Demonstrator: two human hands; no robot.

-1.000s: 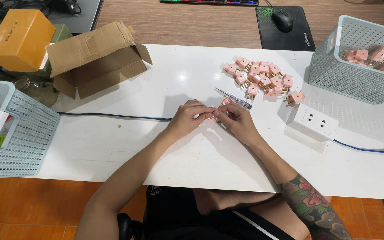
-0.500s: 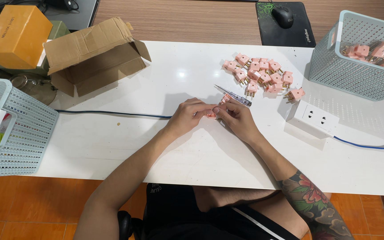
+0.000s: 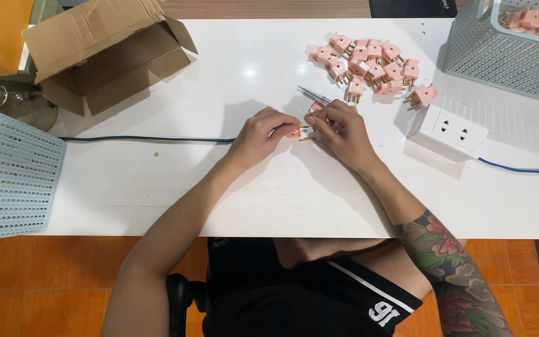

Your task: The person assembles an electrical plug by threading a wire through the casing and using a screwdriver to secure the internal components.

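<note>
Both hands meet at mid-bench (image 3: 157, 187). Left hand (image 3: 258, 136) and right hand (image 3: 338, 128) pinch one small pink plug (image 3: 296, 131) between fingertips, brass pins pointing right; exact grip is partly hidden by the fingers. A screwdriver (image 3: 313, 95) lies just behind the right hand. A heap of pink plugs (image 3: 369, 62) sits further back, near a white socket block (image 3: 449, 129). A blue cable (image 3: 145, 139) runs left from the left hand. Open cardboard box (image 3: 104, 56) at far left.

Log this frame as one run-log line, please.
left hand: holds pink plug | right hand: grip on plug part | screwdriver on table | plug pile behind
</note>
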